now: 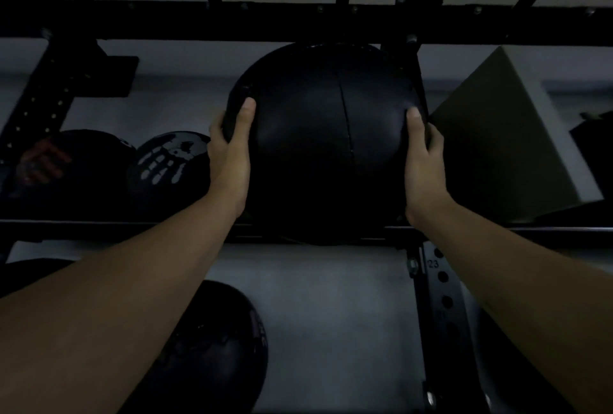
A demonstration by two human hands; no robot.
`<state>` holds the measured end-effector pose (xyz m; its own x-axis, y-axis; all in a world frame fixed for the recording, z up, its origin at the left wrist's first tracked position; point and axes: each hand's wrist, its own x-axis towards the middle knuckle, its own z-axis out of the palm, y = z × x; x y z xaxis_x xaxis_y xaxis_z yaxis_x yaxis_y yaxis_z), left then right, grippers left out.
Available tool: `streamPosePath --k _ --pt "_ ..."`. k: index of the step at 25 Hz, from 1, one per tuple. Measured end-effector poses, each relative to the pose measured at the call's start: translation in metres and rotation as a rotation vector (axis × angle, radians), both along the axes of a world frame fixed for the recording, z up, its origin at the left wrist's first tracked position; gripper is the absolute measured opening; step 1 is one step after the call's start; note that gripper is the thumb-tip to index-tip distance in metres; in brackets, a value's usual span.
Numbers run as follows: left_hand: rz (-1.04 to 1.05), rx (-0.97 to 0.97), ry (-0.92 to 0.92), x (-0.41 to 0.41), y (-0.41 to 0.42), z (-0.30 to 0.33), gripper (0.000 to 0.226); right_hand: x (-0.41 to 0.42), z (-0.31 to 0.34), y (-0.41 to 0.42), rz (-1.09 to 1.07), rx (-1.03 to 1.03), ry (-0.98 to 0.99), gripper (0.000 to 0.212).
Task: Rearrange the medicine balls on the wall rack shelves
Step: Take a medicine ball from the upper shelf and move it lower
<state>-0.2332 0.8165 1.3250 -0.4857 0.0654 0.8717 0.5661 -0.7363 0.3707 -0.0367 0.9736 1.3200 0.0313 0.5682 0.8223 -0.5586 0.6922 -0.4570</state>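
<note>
A large black medicine ball [326, 144] with a stitched seam down its middle sits at the front rail of the middle rack shelf [99, 226]. My left hand [232, 151] presses its left side, thumb on the front. My right hand [423, 154] clasps its right side the same way. Left of it on that shelf rest a black ball with a white handprint [169, 168] and another dark ball with a reddish handprint [66, 168]. One more black ball [219, 350] lies on the shelf below, partly behind my left forearm.
A black upright post [444, 307] with numbered holes rises at the lower right. An olive-grey box [504, 138] stands on the shelf right of the held ball. A black crossbeam [298, 22] runs just above the ball. The light is dim.
</note>
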Motion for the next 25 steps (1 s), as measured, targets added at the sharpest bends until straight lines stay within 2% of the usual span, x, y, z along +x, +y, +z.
streamPosePath --k 3,8,11,16,21,25 --pt "-0.029 0.002 -0.003 0.029 -0.028 -0.025 0.101 0.022 -0.031 -0.034 0.0 -0.043 0.076 0.1" --pt "-0.062 -0.051 -0.125 0.06 -0.056 -0.075 0.102 0.057 -0.079 -0.069 -0.02 -0.11 0.052 0.082" --pt "-0.111 -0.091 -0.202 0.072 -0.056 -0.118 0.101 0.071 -0.111 -0.074 -0.056 -0.17 0.014 0.086" --pt "-0.181 -0.136 -0.357 0.071 -0.027 -0.172 0.067 0.062 -0.163 -0.049 -0.09 -0.315 -0.046 0.082" --pt "-0.102 -0.188 -0.336 0.047 0.008 -0.199 0.084 0.04 -0.199 -0.006 -0.115 -0.314 -0.093 0.067" --pt "-0.081 -0.179 -0.348 0.039 0.026 -0.226 0.077 0.038 -0.214 0.012 -0.145 -0.24 -0.096 0.068"
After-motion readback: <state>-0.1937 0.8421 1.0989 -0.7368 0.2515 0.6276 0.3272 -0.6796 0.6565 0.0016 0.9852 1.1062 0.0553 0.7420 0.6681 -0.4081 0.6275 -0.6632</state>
